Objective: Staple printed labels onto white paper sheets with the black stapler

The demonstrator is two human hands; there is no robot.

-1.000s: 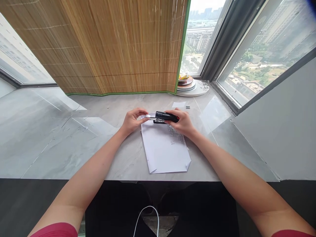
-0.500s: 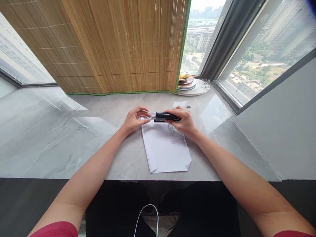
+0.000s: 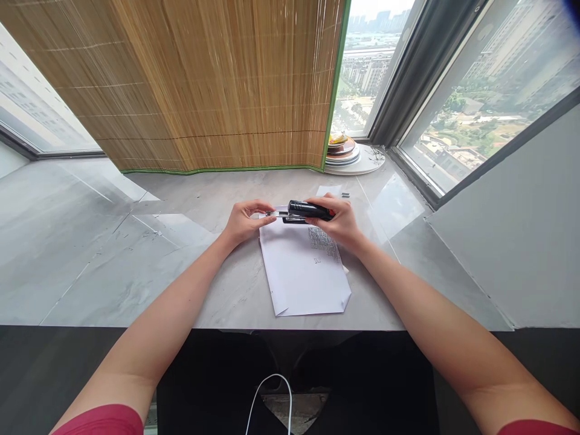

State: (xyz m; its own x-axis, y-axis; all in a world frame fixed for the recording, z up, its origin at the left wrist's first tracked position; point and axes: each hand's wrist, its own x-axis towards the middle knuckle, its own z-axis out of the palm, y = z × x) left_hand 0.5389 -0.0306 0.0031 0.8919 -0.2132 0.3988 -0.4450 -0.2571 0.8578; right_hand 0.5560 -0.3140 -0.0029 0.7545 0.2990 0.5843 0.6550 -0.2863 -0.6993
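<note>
A black stapler [image 3: 309,210] lies crosswise above the upper part of the paper, its metal slide sticking out to the left. My right hand [image 3: 341,222] is wrapped round its right end. The thumb and fingers of my left hand [image 3: 248,222] pinch the tip of the metal slide. White paper sheets [image 3: 308,284] lie below, with folded lower corners and printed or written marks at the upper right. Behind my right hand are a small white paper [image 3: 329,190] and two small grey staple strips [image 3: 345,195].
A bamboo blind [image 3: 217,84] hangs at the back, its green edge near the grey countertop [image 3: 149,272]. Stacked plates [image 3: 344,154] stand by the window at the back right. A white cable [image 3: 275,376] loops below the counter's front edge.
My left fingers have closed on the metal slide, which they were reaching round before. The stapler's upper body has shifted slightly right and up.
</note>
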